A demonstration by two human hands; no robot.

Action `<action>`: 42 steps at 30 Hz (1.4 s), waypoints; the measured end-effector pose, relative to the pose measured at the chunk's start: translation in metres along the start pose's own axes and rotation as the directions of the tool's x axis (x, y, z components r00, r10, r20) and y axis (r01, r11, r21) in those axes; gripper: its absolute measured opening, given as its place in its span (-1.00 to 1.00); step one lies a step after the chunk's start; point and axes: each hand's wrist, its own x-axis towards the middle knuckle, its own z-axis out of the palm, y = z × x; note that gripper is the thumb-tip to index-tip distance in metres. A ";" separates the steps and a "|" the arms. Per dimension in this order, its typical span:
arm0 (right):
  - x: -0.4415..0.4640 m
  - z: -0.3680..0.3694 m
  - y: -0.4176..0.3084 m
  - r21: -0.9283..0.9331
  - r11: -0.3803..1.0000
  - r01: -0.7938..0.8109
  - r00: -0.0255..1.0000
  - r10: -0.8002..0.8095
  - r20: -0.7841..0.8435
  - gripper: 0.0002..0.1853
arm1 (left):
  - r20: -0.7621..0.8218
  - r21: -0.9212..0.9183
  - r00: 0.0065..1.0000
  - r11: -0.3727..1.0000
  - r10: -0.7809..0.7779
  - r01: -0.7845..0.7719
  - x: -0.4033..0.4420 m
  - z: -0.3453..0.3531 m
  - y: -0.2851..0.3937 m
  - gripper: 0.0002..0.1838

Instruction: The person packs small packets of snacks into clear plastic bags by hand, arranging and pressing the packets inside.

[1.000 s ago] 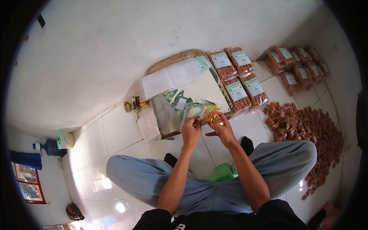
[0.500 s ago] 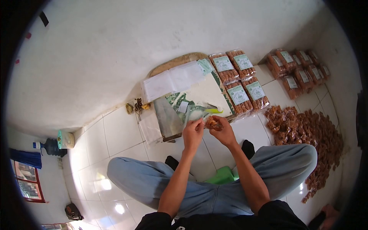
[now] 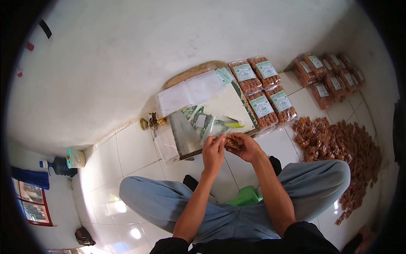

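Over the near edge of a low board [image 3: 226, 103], my left hand [image 3: 213, 153] pinches the mouth of a clear plastic bag [image 3: 215, 127]. The bag stands up from my fingers and looks mostly see-through. My right hand [image 3: 248, 149] is closed around a brown snack piece [image 3: 232, 142], held right beside the bag's mouth. Whether the snack is partly inside the bag cannot be told, since fingers cover the spot. Just beyond my hands, a yellow-green handled tool [image 3: 234, 124] lies on the board.
White plastic sheets [image 3: 186, 93] and green labels [image 3: 225, 75] lie at the board's far side. Several labelled snack packs [image 3: 262, 106] stand to its right, more packs [image 3: 334, 80] in the far right corner. A heap of brown snacks [image 3: 338, 156] covers the right floor.
The right hand has turned and come closer to the left hand, bringing the brown snack to the bag's mouth. The bag stands taller, and the view has shifted slightly.
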 end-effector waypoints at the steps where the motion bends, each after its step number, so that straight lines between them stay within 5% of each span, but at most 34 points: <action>1: 0.004 -0.003 0.002 0.095 0.996 -0.001 1.000 0.001 0.002 -0.75 | 0.005 0.034 1.000 0.999 0.029 -0.030 -0.001 0.000 -0.001 -0.75; 8: 0.007 0.000 0.006 0.324 0.934 0.153 0.978 -0.189 0.083 -0.70 | -0.054 0.121 0.994 0.989 0.095 -0.088 -0.015 0.005 -0.001 -0.78; 11: 0.005 0.002 0.007 0.295 0.952 0.083 0.963 -0.153 0.222 -0.69 | -0.070 0.026 0.997 0.999 0.039 -0.037 -0.023 0.012 0.005 -0.78; 17: 0.007 0.003 0.012 0.207 0.974 0.096 0.977 -0.131 0.166 -0.67 | -0.176 -0.052 0.984 0.998 0.014 -0.023 -0.033 0.019 0.004 -0.85; 20: 0.001 0.003 0.015 0.071 0.991 0.117 0.987 -0.124 0.103 -0.66 | -0.268 -0.181 0.954 0.980 -0.130 0.083 -0.027 0.020 0.000 -0.87; 29: -0.017 -0.007 0.002 0.032 0.953 0.302 0.945 -0.304 0.121 -0.60 | -0.177 -0.062 0.969 0.984 -0.173 0.165 0.011 0.001 -0.001 -0.89; 34: -0.034 -0.021 -0.014 0.033 0.886 0.462 0.876 -0.462 0.140 -0.57 | 0.060 -0.038 0.962 0.963 -0.265 0.268 0.028 0.003 -0.011 -0.86; 42: -0.021 0.005 -0.002 0.031 0.903 0.429 0.870 -0.423 0.255 -0.42 | 0.161 -0.020 0.941 0.952 -0.298 0.305 0.021 0.000 -0.006 -0.84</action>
